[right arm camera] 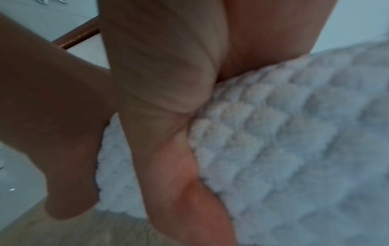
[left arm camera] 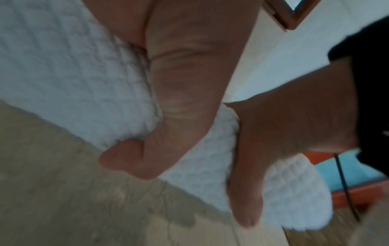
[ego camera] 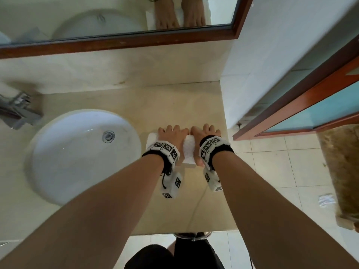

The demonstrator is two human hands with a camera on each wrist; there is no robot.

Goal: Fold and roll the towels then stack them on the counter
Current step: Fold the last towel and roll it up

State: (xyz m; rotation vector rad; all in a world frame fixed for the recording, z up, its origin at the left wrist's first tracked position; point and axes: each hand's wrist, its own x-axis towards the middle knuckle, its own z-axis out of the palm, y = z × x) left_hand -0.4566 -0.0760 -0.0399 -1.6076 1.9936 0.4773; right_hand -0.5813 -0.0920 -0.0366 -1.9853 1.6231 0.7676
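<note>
A white waffle-weave towel (ego camera: 188, 150) lies as a thick roll on the beige counter (ego camera: 174, 101), just right of the sink. My left hand (ego camera: 172, 133) and right hand (ego camera: 206, 133) sit side by side on top of it, fingers curved over its far side. In the left wrist view the towel (left arm camera: 73, 66) bulges under the palm and my left thumb (left arm camera: 134, 159) hooks round its near edge. The right wrist view shows the towel (right arm camera: 284, 141) with my right thumb (right arm camera: 168, 149) pressed along it. Most of the roll is hidden by the hands.
An oval white sink (ego camera: 83, 152) with a chrome faucet (ego camera: 17, 111) lies to the left. A wood-framed mirror (ego camera: 116, 16) hangs behind, a white wall (ego camera: 272, 55) bounds the counter on the right, and beyond it are a door (ego camera: 310, 105), a floor mat (ego camera: 342, 171) and a white cloth (ego camera: 327, 199).
</note>
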